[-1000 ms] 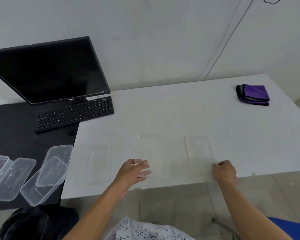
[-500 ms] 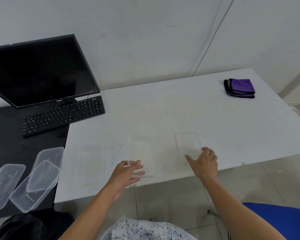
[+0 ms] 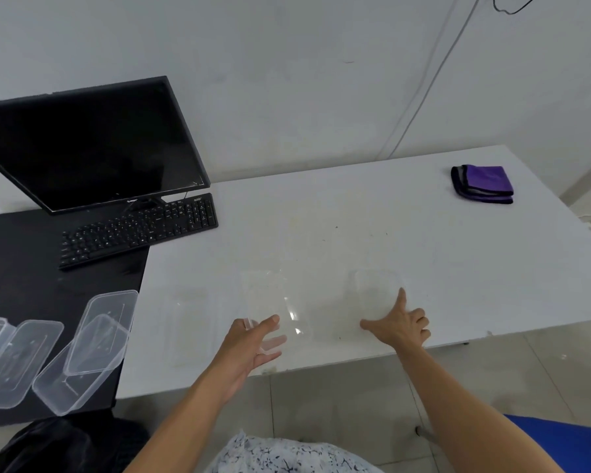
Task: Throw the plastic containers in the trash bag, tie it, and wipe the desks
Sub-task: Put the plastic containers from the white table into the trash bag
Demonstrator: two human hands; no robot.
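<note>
Clear container [image 3: 276, 303], apparently empty, gripped by left hand [image 3: 249, 346] fingers; right hand [image 3: 400, 327] fingers spread at second container [image 3: 372, 288].

The person's arms are uncovered along all that shows of them. The left forearm [image 3: 191, 414] is at the lower middle of the frame and the right forearm [image 3: 458, 404] at the lower right. The left hand [image 3: 253, 339] and right hand [image 3: 400, 327] are bare too, down to the fingers [image 3: 401, 302]. At the bottom centre, between the arms, is a patch of white garment [image 3: 287, 455] printed with small dark blue-black sprigs and specks. What kind of garment it is cannot be told.
</note>
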